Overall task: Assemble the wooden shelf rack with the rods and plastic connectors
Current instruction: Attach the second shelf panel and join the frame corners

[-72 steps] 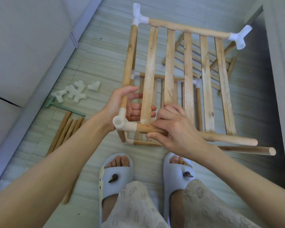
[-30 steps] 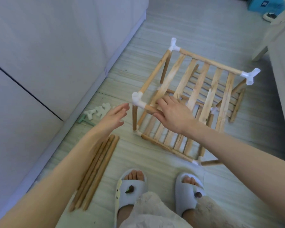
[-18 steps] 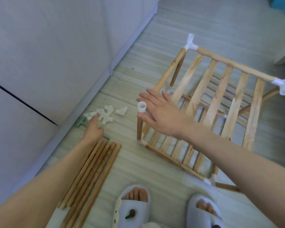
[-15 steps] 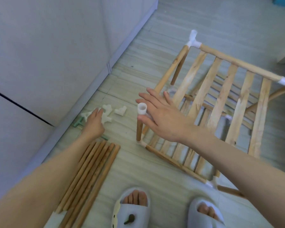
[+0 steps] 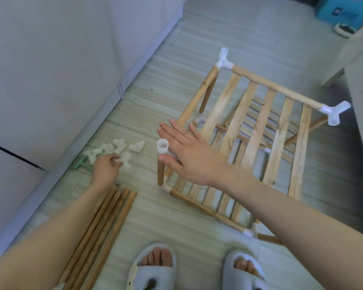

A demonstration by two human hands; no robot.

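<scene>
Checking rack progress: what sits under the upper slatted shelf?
Under the upper slatted shelf, a lower slatted shelf shows through the gaps, standing on the tiled floor. The right hand covers the near corner, so that joint is hidden.

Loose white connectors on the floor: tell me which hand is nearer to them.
Left. The left hand reaches into the loose white connectors, fingers touching one. The right hand lies off to their right, open against the rack corner.
</scene>
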